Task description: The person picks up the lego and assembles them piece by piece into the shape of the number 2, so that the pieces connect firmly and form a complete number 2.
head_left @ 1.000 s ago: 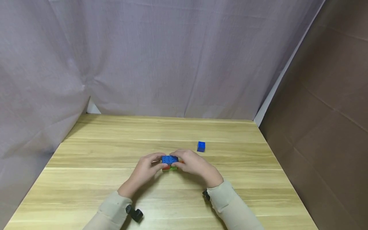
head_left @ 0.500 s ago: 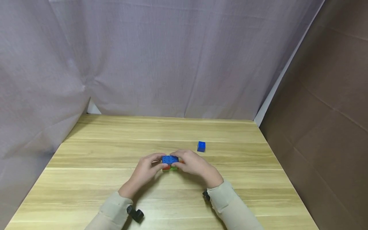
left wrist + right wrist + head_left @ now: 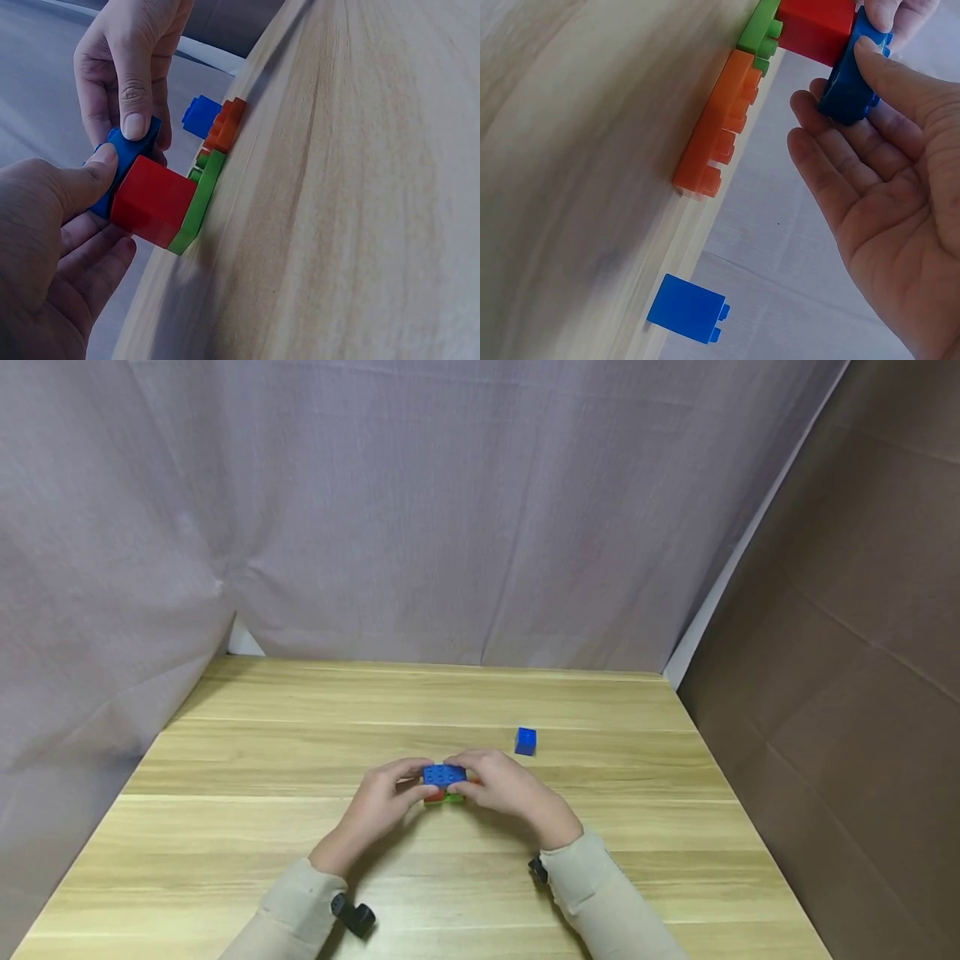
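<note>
Above the wood-grain counter [image 3: 225, 860]: one oblong blue plastic brick [image 3: 443, 775], pinched by fingers of left hand [image 3: 378, 797] and right hand [image 3: 502, 783]; beneath, one red plastic block [image 3: 154, 201].

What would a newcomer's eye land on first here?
Probably the long blue brick, pinched between the left hand and right hand at the middle of the table. Under it, the wrist views show a bright red block on a green brick, with an orange brick beside them. Then the lone blue block, farther back and to the right.
</note>
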`<action>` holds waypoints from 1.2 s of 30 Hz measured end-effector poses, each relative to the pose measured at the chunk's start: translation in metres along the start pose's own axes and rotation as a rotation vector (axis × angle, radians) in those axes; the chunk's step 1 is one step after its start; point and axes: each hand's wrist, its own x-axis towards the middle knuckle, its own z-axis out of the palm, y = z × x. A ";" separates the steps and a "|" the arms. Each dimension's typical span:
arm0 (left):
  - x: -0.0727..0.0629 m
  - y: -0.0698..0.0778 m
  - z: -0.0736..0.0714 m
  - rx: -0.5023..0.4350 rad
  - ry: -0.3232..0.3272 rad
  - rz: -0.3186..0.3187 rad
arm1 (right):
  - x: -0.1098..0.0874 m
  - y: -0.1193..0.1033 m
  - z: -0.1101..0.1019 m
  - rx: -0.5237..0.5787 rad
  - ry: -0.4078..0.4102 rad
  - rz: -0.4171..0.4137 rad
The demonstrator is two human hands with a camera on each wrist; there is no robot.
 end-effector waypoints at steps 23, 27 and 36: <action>0.001 0.000 -0.001 0.011 -0.002 0.006 | 0.001 0.000 0.000 -0.006 -0.024 0.023; 0.001 0.000 -0.001 0.010 -0.003 0.002 | 0.001 0.001 0.000 -0.012 -0.025 0.020; 0.002 -0.004 0.001 0.011 0.008 0.015 | 0.002 0.000 0.000 -0.024 -0.017 -0.004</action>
